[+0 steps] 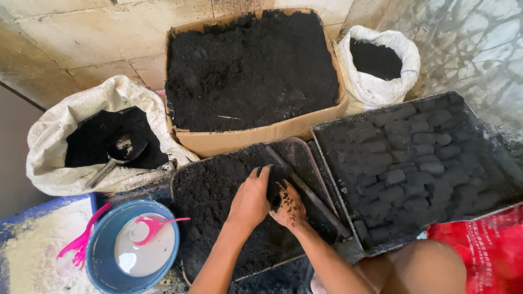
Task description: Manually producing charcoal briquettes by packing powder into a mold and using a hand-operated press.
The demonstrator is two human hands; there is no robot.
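Both hands pressed together over black powder in the tray.

I see my left hand (pixel 250 198) and right hand (pixel 289 206) cupped on a dark lump (pixel 275 188), mostly hidden, near the tray's (pixel 188 174) right edge.

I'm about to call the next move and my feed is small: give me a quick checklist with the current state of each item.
1. Both hands in view: ok. Left hand and right hand meet over the tray.
2. Lump held: ok. Both hands cup a dark lump; how firmly it is pressed, cannot tell.
3. Tray stocked with black powder: ok.
4. Space on the briquette tray: ok, bare strips at its near and far edges.
5. Box of powder: ok, full.
6. Scoop at hand: ok, lying in the left sack.
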